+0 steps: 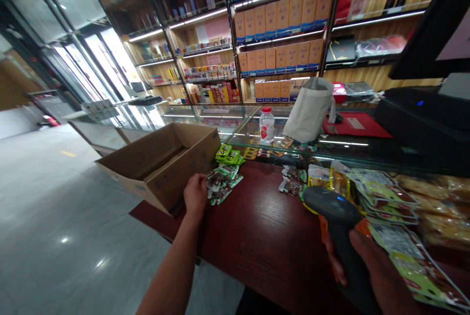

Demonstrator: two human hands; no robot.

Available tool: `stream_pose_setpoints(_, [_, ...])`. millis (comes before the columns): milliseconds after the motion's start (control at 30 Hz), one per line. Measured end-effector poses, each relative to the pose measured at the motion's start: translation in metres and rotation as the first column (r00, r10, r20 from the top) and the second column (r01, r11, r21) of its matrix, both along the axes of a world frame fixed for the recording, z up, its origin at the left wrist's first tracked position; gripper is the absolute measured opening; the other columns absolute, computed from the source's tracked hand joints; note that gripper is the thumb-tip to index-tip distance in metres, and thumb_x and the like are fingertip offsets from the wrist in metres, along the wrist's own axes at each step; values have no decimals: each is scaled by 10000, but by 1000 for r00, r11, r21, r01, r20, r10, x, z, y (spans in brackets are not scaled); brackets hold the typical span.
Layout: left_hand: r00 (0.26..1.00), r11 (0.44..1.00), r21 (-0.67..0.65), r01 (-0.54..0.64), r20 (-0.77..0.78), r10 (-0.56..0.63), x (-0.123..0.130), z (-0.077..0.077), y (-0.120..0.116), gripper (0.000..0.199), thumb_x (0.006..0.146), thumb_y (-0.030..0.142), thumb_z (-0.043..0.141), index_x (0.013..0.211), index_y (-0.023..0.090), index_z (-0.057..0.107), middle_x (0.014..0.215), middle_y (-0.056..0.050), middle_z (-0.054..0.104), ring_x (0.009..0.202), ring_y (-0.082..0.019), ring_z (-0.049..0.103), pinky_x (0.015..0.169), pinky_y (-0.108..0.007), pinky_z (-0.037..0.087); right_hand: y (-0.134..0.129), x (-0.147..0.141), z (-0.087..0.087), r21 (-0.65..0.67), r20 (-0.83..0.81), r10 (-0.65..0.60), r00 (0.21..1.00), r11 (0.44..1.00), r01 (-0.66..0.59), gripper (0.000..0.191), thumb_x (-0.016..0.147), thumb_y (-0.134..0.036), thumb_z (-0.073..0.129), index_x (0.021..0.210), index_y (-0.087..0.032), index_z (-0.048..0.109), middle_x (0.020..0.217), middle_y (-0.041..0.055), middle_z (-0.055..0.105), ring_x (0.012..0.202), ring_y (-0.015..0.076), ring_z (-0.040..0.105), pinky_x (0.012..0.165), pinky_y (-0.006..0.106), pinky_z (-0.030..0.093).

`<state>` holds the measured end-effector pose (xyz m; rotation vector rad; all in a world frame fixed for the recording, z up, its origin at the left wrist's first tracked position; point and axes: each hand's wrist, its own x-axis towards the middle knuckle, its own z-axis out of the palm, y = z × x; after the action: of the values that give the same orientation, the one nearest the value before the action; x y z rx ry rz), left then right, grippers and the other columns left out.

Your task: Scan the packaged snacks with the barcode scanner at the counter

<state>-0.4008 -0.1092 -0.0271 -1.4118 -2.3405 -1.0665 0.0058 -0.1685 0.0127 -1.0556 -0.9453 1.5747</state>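
1. Left hand (195,195): here it is, reaching out over the dark red wooden counter (257,251), closed up with the fingers curled right against a bundle of foil snack packets (222,184). It looks like a grip on the packets' edge, though the fingers hide exactly how they're held.
2. Just left of that hand, touching distance away, sits an open cardboard box (157,166), tilted at the counter's edge with its flaps off.
3. Just beyond the left hand: a small stack of green packets (228,154), lying on the counter.
4. Right hand (370,268): wrapped firmly around the handle of a black handheld barcode scanner (336,212), nose pointing left, toward the other hand.
5. Between the two hands, nearer the scanner, lies a little pile of brown-and-white packets (293,181) — and right beside the scanner, a heap of green-and-white packets (385,195) spreads along the counter.
6. Further ahead of the hands, on a glass display case (205,115) — a plastic bottle with a red cap (267,125), a canvas tote bag (308,109) and a red mat (354,125). Up to the right of the scanner, a black till terminal (414,114).
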Motion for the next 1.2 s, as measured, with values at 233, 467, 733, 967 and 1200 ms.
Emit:
stream_pose_setpoints(233, [816, 883, 130, 452, 339, -468, 47, -18, -40, 170, 872, 363, 567, 819, 209, 616, 1049, -76, 736, 991, -218, 675, 902, -336, 506, 3, 1, -4, -30, -7, 10, 1000, 999, -10, 438, 738, -661, 686, 810, -233, 747, 515, 67, 659, 379, 247, 564, 327, 364, 457])
stream_pose_setpoints(467, [751, 809, -17, 588, 383, -538, 55, -38, -65, 234, 887, 255, 478, 1016, 202, 667, 1162, -98, 699, 1064, -217, 666, 939, -352, 510, 3, 0, -14, -28, -74, 49, 996, 998, -52, 411, 789, -602, 695, 769, -192, 714, 534, 34, 653, 416, 143, 531, 379, 236, 441])
stream_pose_setpoints(733, [963, 900, -400, 174, 258, -71, 83, -23, -48, 415, 805, 501, 656, 1045, 162, 630, 973, -110, 709, 861, -260, 667, 718, -319, 460, 0, -5, -19, -81, -159, -1, 987, 997, -12, 453, 766, -545, 759, 1023, -175, 710, 700, 36, 723, 442, 113, 558, 371, 189, 429])
stream_pose_setpoints(967, [848, 906, -222, 360, 483, -219, 89, -32, -37, 200, 741, 356, 691, 814, 179, 634, 783, -38, 702, 727, -198, 641, 650, -269, 432, 1, -2, -23, -10, -152, 19, 988, 1000, -20, 419, 814, -563, 696, 971, -174, 710, 679, 43, 701, 421, 110, 536, 359, 194, 420])
stream_pose_setpoints(1200, [418, 930, 187, 315, 853, -313, 118, -29, -39, 444, 632, 380, 794, 991, 155, 661, 767, -16, 728, 560, -134, 633, 556, -234, 500, 3, 1, -24, -18, -128, -2, 992, 1000, 0, 406, 824, -573, 689, 823, -168, 704, 649, 32, 682, 436, 96, 530, 387, 181, 421])
